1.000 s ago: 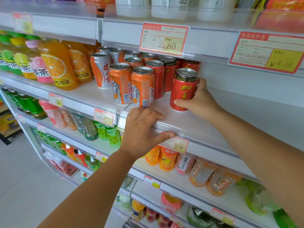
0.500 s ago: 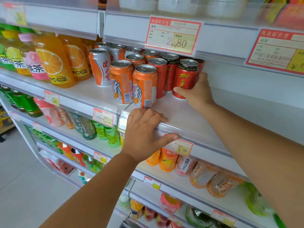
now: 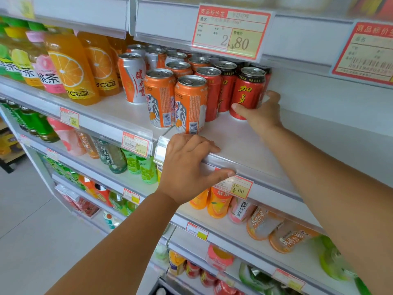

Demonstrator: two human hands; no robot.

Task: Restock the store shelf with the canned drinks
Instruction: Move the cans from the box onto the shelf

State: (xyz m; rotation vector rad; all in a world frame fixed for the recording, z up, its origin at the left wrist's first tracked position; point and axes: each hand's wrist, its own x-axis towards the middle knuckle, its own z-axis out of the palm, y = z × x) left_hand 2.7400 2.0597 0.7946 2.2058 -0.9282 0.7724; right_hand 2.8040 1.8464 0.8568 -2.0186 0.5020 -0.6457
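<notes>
right grip [image 3: 260, 116] holds a glossy cylindrical red can [image 3: 247, 90]; left grip [image 3: 187, 167] clasps the smooth shelf edge [image 3: 274, 185].

Shop aisle, brightly and evenly lit: pale grey floor [image 3: 32, 231] at near left; white shelf unit [image 3: 265, 165] of several tiers running from far left to near right, with plain white back panel [image 3: 329, 99] and red-and-yellow price tags [image 3: 231, 31] on its front rails; low dark-legged stand [image 3: 7, 165], partly seen, at far left.

The right hand [image 3: 260, 118] had most fingers hidden behind the red can [image 3: 247, 92]; the rightmost price tag [image 3: 368, 54] was cropped.
</notes>
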